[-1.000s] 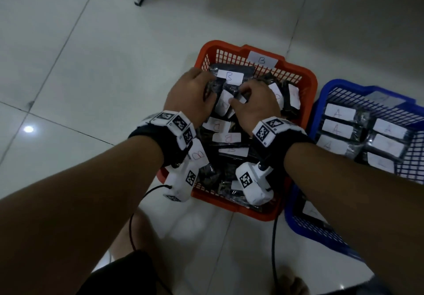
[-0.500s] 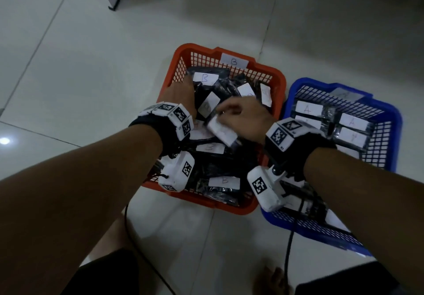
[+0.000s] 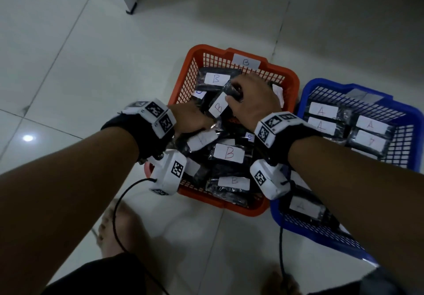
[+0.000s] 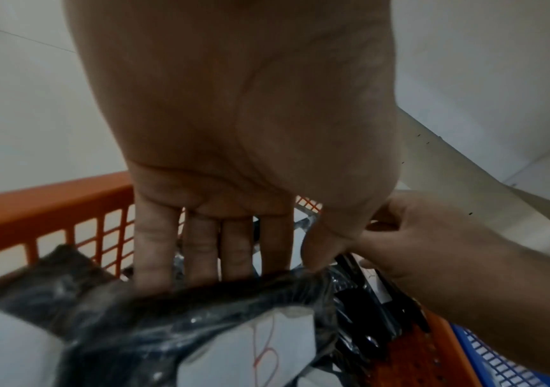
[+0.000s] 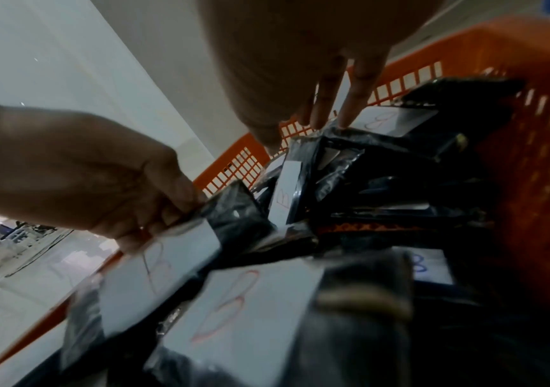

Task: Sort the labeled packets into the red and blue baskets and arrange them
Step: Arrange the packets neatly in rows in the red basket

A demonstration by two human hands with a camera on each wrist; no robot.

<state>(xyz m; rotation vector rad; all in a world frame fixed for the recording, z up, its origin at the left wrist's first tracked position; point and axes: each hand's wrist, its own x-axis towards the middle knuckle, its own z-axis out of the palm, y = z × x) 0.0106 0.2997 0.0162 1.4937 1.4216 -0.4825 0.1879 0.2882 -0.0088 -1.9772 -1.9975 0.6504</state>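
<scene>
While both hands work inside red basket [image 3: 229, 205], sorting looks done, arranging underway. Right hand [image 3: 252, 101] pinches tilted B packet [image 3: 219, 107] by top edge, likely to stand or re-lay it in row. Left hand [image 3: 190, 118] grips another packet [image 3: 202, 139] at basket's left side, fingers behind it, thumb in front; exact hold blurred. B packets lie jumbled, overlapping. Blue basket [image 3: 321, 232], just beside on floor, holds A packets [image 3: 321, 111] in neat rows.

We see a pale tiled floor [image 3: 68, 69] carrying the red basket [image 3: 183, 81] and the blue basket [image 3: 403, 111] just beside each other, with a white cabinet foot [image 3: 130, 11] farther off.
</scene>
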